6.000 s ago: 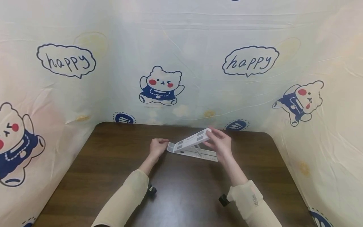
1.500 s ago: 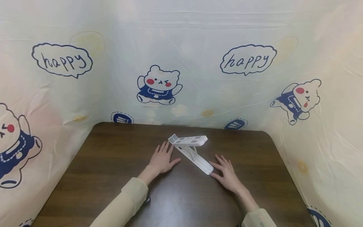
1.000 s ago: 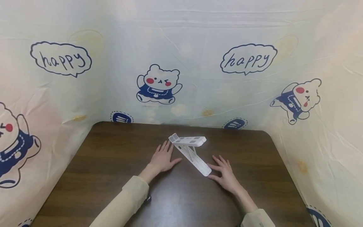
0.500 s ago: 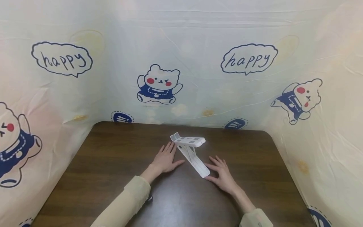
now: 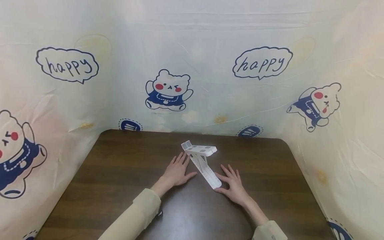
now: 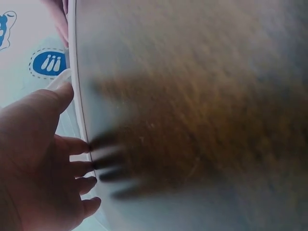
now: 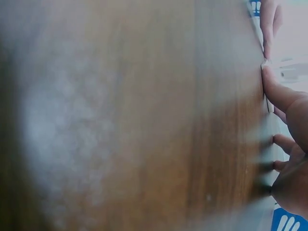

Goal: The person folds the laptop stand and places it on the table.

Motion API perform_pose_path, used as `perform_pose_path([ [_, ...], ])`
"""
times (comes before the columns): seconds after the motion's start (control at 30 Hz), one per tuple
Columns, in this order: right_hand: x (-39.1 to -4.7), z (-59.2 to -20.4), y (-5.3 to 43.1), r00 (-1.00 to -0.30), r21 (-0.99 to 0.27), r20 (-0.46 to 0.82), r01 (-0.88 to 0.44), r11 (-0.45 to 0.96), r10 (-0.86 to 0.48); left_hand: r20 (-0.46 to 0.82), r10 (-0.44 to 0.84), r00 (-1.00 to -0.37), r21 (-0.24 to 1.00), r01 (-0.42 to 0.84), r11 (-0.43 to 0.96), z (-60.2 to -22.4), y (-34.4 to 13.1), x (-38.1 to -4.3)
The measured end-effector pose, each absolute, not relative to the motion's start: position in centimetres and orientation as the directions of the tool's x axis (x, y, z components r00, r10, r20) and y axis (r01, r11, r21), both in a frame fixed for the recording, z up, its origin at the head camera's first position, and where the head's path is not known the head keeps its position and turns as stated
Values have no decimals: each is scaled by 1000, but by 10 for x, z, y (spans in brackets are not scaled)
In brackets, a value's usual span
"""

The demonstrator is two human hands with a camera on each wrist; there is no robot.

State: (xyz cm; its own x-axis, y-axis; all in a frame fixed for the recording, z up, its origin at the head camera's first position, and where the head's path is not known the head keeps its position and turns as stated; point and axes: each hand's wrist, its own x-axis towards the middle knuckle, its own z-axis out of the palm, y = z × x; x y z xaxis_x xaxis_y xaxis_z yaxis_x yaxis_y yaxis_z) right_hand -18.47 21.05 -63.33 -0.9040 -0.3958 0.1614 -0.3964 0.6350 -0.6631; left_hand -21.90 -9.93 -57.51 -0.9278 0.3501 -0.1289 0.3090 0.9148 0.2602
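On the dark brown table point(image 5: 126, 160), about the middle of its width and between both hands: a white folding stand point(image 5: 200, 150), unfolded, with base point(image 5: 211, 177) flat on the wood, strut point(image 5: 205, 160) underneath, and upper panel point(image 5: 204, 149) raised at a slope. Near the far end of this stand, the left hand point(image 5: 176, 171), wide, with fingers spread and almost straight, fingertips down on the wood; just beside the base edge, but not possible to tell whether touching. At the near end, the right hand point(image 5: 235, 188), also wide, with thumb and forefinger well parted, set on two sides of the base corner; in the right wrist view, thumb against the white tip, as it seems through the blur. Placed so, one hand towards each end, probably for steadying or guiding the base while leaving the panel free; strut under the panel, as can be judged, for keeping the slope. About direction: long axis of the base running slantwise, from far left to near right, with rounded tip towards the right hand. Joined at the far end, the upper panel, pointing to the right in the head view, free end raised above the base. At that same joined end, a small lip point(image 5: 186, 144), bent upwards.
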Motion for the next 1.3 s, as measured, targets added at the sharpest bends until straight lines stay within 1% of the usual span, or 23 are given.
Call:
perform_pose_path([
  [0.2, -184, -633, 210, -907, -645, 125, -382, 661, -403, -103, 349, -931, 267, 312, 912, -581, -97, -218],
  [0.33, -185, -633, 209, -903, -635, 121, -390, 667, -412, -89, 361, -928, 266, 327, 907, -584, -94, -215],
  [0.77, -185, -634, 206, -893, -623, 168, -425, 657, -418, -88, 362, -928, 270, 328, 905, -588, -91, -213],
  [1.0, -185, -634, 190, -867, -616, 218, -479, 626, -449, -96, 368, -925, 264, 333, 905, -586, -93, -213],
  [1.13, -183, -636, 182, -870, -612, 246, -481, 628, -427, -103, 380, -919, 261, 344, 902, -586, -94, -211],
  [1.3, -175, -636, 171, -896, -581, 229, -438, 686, -380, -95, 417, -904, 288, 376, 881, -591, -96, -207],
])
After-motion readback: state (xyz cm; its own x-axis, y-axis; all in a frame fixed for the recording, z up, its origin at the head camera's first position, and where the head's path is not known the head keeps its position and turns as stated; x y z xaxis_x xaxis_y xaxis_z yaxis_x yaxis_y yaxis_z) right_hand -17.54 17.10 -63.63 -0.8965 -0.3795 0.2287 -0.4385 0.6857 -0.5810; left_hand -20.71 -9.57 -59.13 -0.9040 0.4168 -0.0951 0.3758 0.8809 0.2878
